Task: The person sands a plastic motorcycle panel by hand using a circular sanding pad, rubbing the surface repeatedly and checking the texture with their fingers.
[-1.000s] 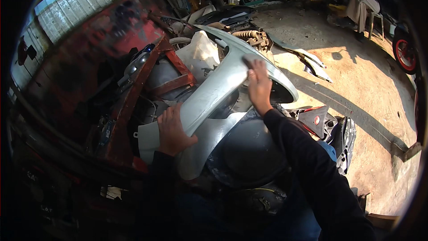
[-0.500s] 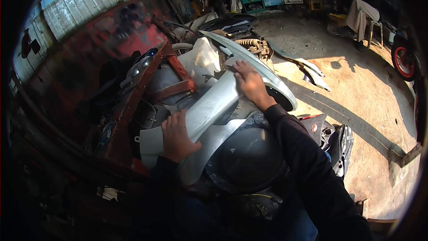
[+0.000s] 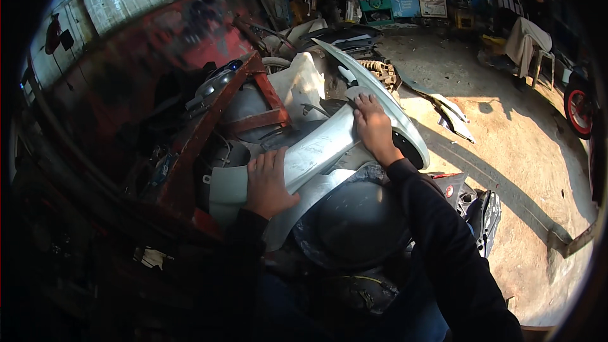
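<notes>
A pale silver-green vehicle body panel (image 3: 320, 152) lies slantwise before me, its left end low and its far right end flaring into a long curved edge. My left hand (image 3: 272, 183) grips its left part, fingers laid across the top and thumb apart. My right hand (image 3: 375, 128) is closed over the narrow part near the flare, fingers together on the surface. Both undersides of the grip are hidden. Below the panel is a dark rounded tub-like thing (image 3: 358, 225) with scuffed sides. A silver curved piece (image 3: 288, 215) sits between the tub and the panel.
A red metal frame (image 3: 209, 133) stands close on the left. Beyond lie loose panels (image 3: 443, 111) and a spring shock absorber (image 3: 380, 71). Dark fairing parts (image 3: 484, 215) rest at right. Farther off are a person beside a cloth-draped stool (image 3: 529, 44) and a red-rimmed wheel (image 3: 577, 111).
The view has shifted, so most things sit farther right and lower. The panel's left end has come up and away from me a little. Both hands remain on the panel.
</notes>
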The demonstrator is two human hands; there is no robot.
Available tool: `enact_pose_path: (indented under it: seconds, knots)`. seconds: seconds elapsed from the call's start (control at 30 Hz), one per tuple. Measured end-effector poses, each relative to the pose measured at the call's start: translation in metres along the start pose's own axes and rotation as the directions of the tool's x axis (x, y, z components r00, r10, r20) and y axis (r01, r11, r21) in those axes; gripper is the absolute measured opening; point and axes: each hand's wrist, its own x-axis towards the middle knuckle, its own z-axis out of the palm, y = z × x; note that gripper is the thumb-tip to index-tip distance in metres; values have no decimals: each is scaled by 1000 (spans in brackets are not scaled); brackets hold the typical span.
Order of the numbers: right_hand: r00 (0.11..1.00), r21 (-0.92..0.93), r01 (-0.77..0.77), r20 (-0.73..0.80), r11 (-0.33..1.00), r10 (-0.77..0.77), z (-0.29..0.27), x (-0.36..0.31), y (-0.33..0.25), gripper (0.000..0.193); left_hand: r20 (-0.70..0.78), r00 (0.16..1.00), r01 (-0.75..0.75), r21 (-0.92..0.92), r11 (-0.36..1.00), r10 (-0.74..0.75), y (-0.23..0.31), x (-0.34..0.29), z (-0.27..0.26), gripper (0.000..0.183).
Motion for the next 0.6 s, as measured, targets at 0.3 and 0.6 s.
enact_pose_path:
  seconds: [0.3,0.6]
  knots:
    - [974,162,-69,224,984,32,-14,-25,-52,31,-60,995,80,5,997,-80,-28,4,-3,98]
    - [816,20,-371,484,929,315,-31,-53,-47,26,-123,958,244,-135,960,-260,-51,46,-34,98]
